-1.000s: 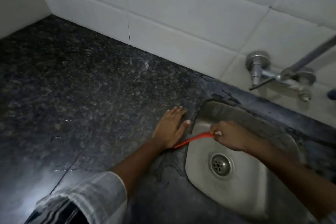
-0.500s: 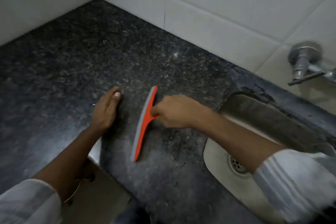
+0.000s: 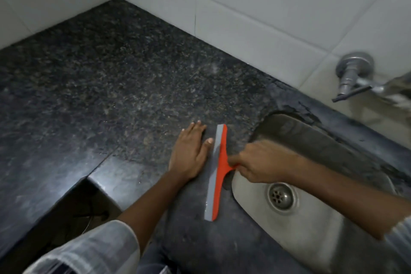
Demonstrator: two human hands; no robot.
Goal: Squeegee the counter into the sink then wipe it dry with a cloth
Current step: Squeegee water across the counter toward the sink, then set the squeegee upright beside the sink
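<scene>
Squeegee (image 3: 216, 171) now nearer sink (image 3: 333, 218) — R hand (image 3: 260, 162) gripping handle, L hand (image 3: 189, 153) flat on counter (image 3: 111, 95).

No words, numbers, labels or signs to read anywhere. Orange squeegee (image 3: 219, 169): plain, no brand seen. White wall tiles (image 3: 255, 6): blank. Dark bench (image 3: 111, 78): no writing. Sink (image 3: 322, 218) and tap (image 3: 353, 75): no marks seen.

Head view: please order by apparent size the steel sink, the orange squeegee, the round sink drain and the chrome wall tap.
1. Steel sink, though partly cut off.
2. Orange squeegee.
3. Chrome wall tap, cut off by the frame edge, so its rank is unsure.
4. Round sink drain.
</scene>
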